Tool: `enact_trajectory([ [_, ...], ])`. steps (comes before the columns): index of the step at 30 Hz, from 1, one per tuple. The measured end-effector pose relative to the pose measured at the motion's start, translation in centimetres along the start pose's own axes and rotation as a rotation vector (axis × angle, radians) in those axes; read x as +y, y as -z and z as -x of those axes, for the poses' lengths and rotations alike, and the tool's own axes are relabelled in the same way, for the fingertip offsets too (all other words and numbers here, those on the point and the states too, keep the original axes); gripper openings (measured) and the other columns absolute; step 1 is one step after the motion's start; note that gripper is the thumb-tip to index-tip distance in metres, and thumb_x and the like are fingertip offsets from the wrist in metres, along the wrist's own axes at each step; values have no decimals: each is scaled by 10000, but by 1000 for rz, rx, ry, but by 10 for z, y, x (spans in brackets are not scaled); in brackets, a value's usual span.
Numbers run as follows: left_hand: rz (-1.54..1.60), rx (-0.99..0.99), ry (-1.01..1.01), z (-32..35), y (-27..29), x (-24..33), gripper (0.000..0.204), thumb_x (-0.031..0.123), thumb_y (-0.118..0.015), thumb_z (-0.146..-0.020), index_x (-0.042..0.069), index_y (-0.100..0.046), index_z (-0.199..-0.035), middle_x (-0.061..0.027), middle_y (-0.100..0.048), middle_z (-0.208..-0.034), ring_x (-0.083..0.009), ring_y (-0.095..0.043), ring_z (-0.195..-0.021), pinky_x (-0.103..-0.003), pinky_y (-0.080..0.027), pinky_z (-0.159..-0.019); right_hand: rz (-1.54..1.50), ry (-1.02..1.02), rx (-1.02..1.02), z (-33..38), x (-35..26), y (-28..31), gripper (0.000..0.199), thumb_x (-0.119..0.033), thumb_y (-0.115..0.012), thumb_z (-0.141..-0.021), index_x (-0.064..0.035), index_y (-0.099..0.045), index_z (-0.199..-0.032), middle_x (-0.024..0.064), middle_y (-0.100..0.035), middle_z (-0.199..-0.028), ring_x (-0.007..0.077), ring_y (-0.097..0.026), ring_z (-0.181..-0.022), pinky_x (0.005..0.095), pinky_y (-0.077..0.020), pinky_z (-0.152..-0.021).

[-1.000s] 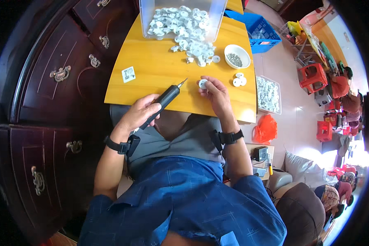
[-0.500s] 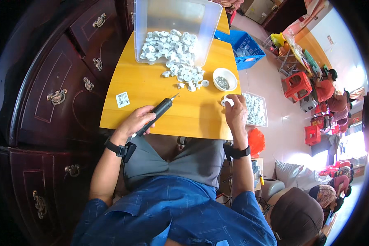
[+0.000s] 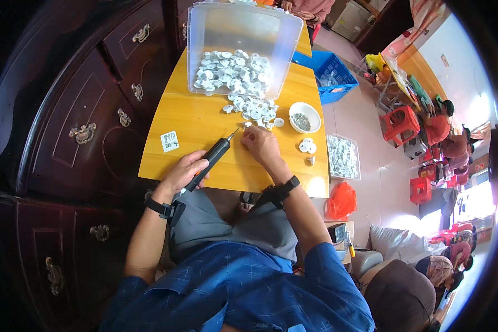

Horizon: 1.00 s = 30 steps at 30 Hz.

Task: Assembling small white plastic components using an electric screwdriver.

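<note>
My left hand (image 3: 188,170) is wrapped round a black electric screwdriver (image 3: 210,163), whose thin bit slants up toward the middle of the table. Close to the bit's tip is my right hand (image 3: 262,145), its fingers pinched together; whatever they hold, if anything, is hidden. Just beyond it, a heap of small white round plastic parts (image 3: 253,106) spills out of a clear plastic bin (image 3: 243,33) tipped toward me. A white bowl (image 3: 314,112) of small metal screws stands to the right. Several white parts (image 3: 307,146) lie between the bowl and the table's front edge.
The yellow wooden table (image 3: 205,122) carries a white printed label (image 3: 170,141) at left. Dark wooden drawers (image 3: 83,110) border the left side. On the floor at right are a clear tub (image 3: 343,157) of white parts, a blue crate (image 3: 335,77) and a red bag (image 3: 341,202). Other people sit farther right.
My right hand has moved left from the table's right side to near the screwdriver tip. The white part it held is no longer seen in it; white parts now show where it was.
</note>
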<state>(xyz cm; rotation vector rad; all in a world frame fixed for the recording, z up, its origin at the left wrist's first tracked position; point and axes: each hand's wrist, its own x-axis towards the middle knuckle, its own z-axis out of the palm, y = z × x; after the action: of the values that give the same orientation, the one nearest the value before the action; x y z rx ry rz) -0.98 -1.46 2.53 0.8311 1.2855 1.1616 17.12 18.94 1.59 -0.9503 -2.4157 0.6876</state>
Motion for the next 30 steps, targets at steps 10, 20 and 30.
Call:
enact_trajectory([
  [10, -39, -75, 7, 0, -1, 2, 413, 275, -522, -992, 7, -492, -1305, -36, -615, -798, -96, -591, -578, -213, -482, -523, 152, 1, 34, -1, 7, -6, 188, -202, -630, -880, -19, -595, -898, 220, -651, -803, 381, -654, -748, 456, -525, -671],
  [20, -133, -105, -29, 3, -4, 4, 438, 288, -554, -980, 14, -505, -1318, -27, -602, -816, -89, -587, -618, -226, -491, -584, -859, -221, -5, 20, 18, 2, 60, -123, -638, -940, -75, -629, -905, -67, -572, -753, 21, -487, -625, 182, -390, -550],
  [30, -117, -88, 33, 5, -5, 8, 448, 271, -554, -974, 21, -493, -1340, -24, -598, -829, -86, -578, -633, -226, -493, -602, -1097, -332, -166, 16, 14, 6, 77, -96, -668, -921, -47, -667, -980, -50, -602, -782, 37, -504, -633, 190, -407, -558],
])
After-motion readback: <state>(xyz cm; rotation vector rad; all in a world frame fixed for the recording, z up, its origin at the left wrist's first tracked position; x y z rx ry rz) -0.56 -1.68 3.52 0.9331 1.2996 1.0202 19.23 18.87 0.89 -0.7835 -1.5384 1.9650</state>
